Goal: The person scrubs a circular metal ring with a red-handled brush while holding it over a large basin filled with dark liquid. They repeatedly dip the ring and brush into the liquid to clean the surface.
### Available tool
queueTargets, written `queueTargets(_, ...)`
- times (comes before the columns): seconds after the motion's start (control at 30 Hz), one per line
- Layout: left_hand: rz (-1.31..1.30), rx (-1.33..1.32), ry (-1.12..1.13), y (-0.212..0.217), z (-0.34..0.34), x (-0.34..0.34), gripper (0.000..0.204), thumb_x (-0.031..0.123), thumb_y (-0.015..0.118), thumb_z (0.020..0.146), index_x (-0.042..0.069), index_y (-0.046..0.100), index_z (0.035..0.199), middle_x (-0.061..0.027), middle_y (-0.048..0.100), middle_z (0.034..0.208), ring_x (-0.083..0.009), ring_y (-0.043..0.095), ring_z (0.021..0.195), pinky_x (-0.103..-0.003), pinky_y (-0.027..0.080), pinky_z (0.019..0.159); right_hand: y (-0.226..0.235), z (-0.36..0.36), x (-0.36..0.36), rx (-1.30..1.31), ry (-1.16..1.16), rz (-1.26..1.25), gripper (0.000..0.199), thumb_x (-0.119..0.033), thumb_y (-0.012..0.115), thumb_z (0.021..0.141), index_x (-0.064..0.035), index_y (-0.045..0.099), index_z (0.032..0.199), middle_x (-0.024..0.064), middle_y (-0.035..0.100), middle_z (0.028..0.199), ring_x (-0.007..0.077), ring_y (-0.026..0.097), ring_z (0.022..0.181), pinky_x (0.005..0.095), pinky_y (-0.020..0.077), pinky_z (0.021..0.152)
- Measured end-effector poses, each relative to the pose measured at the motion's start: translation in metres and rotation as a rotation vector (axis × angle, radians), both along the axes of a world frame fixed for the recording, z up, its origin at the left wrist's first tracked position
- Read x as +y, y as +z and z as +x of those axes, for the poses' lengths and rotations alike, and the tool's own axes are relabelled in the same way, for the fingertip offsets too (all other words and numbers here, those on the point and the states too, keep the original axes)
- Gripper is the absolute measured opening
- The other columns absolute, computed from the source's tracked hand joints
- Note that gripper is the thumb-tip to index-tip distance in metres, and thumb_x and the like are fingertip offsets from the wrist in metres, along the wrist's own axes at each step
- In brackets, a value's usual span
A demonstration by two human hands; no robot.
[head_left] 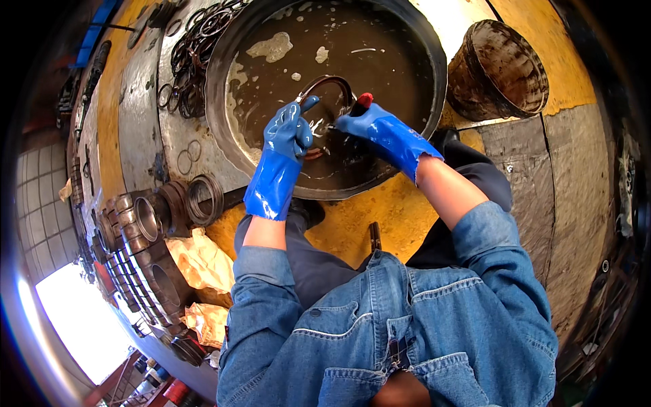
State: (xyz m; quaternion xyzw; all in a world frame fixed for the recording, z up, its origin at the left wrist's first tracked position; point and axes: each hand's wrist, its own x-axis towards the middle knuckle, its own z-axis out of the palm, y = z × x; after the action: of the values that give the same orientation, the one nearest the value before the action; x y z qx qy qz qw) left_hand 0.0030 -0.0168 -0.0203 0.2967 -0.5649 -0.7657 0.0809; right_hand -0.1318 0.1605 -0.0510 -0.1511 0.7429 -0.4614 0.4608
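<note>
Both my hands wear blue rubber gloves and are over a wide round tub [215, 88] of murky brown liquid with patches of foam. Between them a thin metal ring [327, 78] is held up, its far arc showing above the liquid. My left hand [286, 132] pinches the ring's left side, with the index finger stretched out. On the ring's right side my right hand [380, 129] is closed, with a small red-ended thing [365, 100] at its fingers. What kind of thing that is, I cannot make out. The ring's near part is hard to see.
A stained bucket [464, 85] lies tipped to the right of the tub. Dark rings [193, 57] are heaped on the left, near two thin loose rings [184, 161]. Metal cylinders and rings [148, 217] stand lower left, beside crumpled brown paper [201, 259].
</note>
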Motion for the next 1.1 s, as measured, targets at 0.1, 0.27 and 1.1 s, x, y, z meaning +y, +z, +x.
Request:
queueTargets(0.1, 0.110, 0.049, -0.012, -0.006, 0.006, -0.015, 0.054, 0.041, 0.059, 0.111, -0.005, 0.063, 0.139, 0.0004, 0.054, 0.064, -0.0067, 0.039, 0.047, -0.023, 0.031, 0.043, 0.017, 0.027, 0.013, -0.312, -0.129, -0.263, 0.047, -0.042, 0.075, 0.086, -0.0004, 0.079, 0.108, 0.0130, 0.076, 0.094, 0.0200, 0.070, 0.084, 0.0344, 0.0532, 0.076)
queueTargets(0.27, 0.284, -0.045, 0.029, -0.014, 0.004, -0.024, 0.060, 0.051, 0.055, 0.110, 0.005, 0.058, 0.148, 0.0055, 0.053, 0.066, -0.0059, 0.034, 0.044, -0.025, 0.030, 0.048, 0.039, 0.005, 0.012, -0.047, 0.107, -0.043, 0.043, -0.046, 0.071, 0.087, -0.0071, 0.080, 0.103, 0.0103, 0.078, 0.093, 0.0230, 0.072, 0.083, 0.0367, 0.0551, 0.076)
queueTargets(1.1, 0.082, -0.276, 0.200, -0.023, 0.003, -0.018, 0.079, 0.075, 0.030, 0.107, 0.011, 0.068, 0.135, -0.0115, 0.080, 0.106, -0.0171, 0.061, 0.061, -0.024, 0.032, 0.043, 0.007, -0.011, -0.032, 0.842, -0.056, -0.168, 0.022, -0.034, 0.073, 0.094, -0.0182, 0.082, 0.106, 0.0086, 0.080, 0.105, 0.0337, 0.076, 0.097, 0.0431, 0.0620, 0.087)
